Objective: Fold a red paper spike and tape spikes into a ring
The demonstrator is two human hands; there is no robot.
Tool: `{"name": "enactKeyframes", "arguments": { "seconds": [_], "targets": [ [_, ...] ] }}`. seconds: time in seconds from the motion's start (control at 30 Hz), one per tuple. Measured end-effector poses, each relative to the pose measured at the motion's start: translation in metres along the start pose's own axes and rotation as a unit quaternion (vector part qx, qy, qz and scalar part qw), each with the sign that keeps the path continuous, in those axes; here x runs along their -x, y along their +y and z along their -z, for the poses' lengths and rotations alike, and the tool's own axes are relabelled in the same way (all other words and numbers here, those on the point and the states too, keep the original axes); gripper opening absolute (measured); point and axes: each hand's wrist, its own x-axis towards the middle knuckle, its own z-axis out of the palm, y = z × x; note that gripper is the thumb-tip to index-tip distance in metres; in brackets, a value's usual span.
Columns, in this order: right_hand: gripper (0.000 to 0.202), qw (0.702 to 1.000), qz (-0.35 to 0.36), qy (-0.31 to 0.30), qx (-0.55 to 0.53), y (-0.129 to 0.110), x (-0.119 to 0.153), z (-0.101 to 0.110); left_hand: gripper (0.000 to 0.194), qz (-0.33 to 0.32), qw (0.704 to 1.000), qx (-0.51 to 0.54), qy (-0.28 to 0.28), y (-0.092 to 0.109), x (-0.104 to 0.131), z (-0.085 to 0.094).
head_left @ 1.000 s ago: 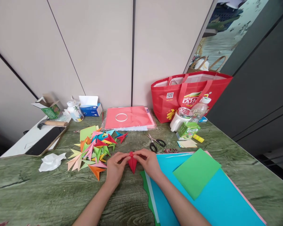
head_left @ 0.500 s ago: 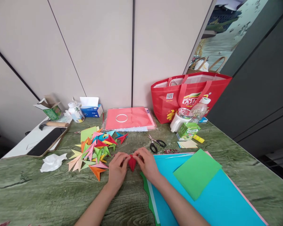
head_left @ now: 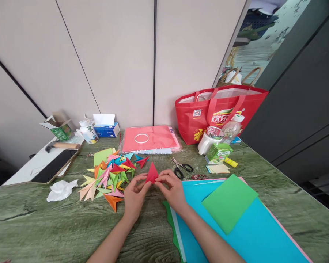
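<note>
Between my two hands is a small piece of folded red paper (head_left: 152, 172), its pointed end facing away from me. My left hand (head_left: 136, 193) pinches its left lower corner between thumb and fingers. On the other side, my right hand (head_left: 172, 190) grips the right lower corner the same way. Left of my hands lies a heap of folded paper pieces (head_left: 113, 175) in many colours. Black-handled scissors (head_left: 182, 167) rest just beyond my right hand. Under my right forearm is a large blue sheet (head_left: 192, 219) with a green paper square (head_left: 230, 204) on it.
At the back are a plastic-wrapped pack of red paper (head_left: 161, 137), a blue tissue box (head_left: 106, 129) and a red shopping bag (head_left: 189, 124). A white mug (head_left: 205, 142), green box (head_left: 218, 152) and yellow glue stick (head_left: 230, 162) stand right. Crumpled tissue (head_left: 61, 190) lies left.
The red folded paper has been turned so its point, which faced toward me, now faces away. Both hands have shifted their hold to its lower corners.
</note>
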Motion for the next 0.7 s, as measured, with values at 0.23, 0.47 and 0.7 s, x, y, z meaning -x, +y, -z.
{"name": "enactKeyframes", "arguments": {
  "seconds": [0.23,0.47,0.7],
  "targets": [
    [0.016,0.989,-0.12,0.012,-0.083,0.0055,-0.0015,-0.0016,0.039,0.099,0.991,0.087,-0.032,-0.0022,0.0008,0.0012],
    [0.02,0.979,-0.176,0.008,-0.104,0.0032,-0.0051,0.0009,0.051,0.164,0.978,0.119,-0.04,0.0025,0.0003,0.0],
    [0.027,0.962,-0.219,0.01,-0.161,0.0092,-0.0072,0.0032,0.048,0.197,0.967,0.147,-0.069,0.0055,-0.0014,0.0016]
  ]
}}
